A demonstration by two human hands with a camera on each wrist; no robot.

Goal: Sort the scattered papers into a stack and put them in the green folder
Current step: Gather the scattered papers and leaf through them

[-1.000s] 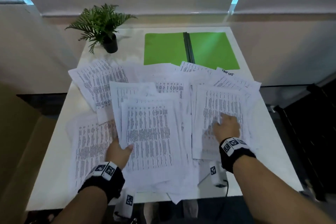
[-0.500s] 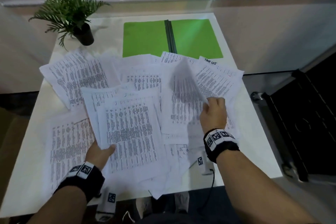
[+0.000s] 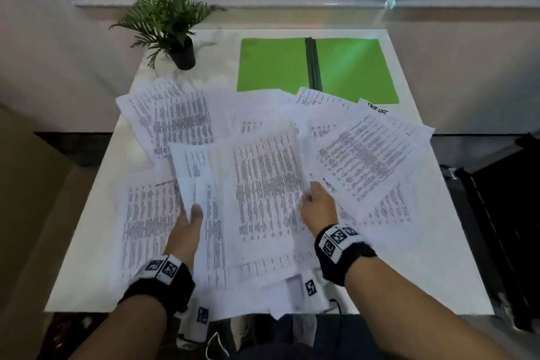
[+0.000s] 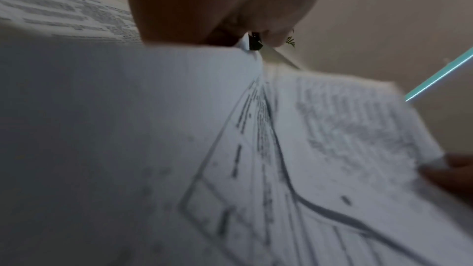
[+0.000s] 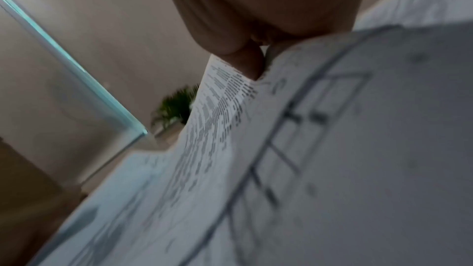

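Gathering has barely begun: the left hand (image 3: 187,228) and right hand (image 3: 318,207) each pinch a few white printed paper sheets (image 3: 263,190) in clamped fingers, most still scattered, the open green plastic folder (image 3: 274,67) empty.

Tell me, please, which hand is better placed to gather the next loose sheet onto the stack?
Probably the right hand: it only pinches the top sheet at its edge, beside loose papers on that side. The left hand grips the growing stack and should keep it steady.
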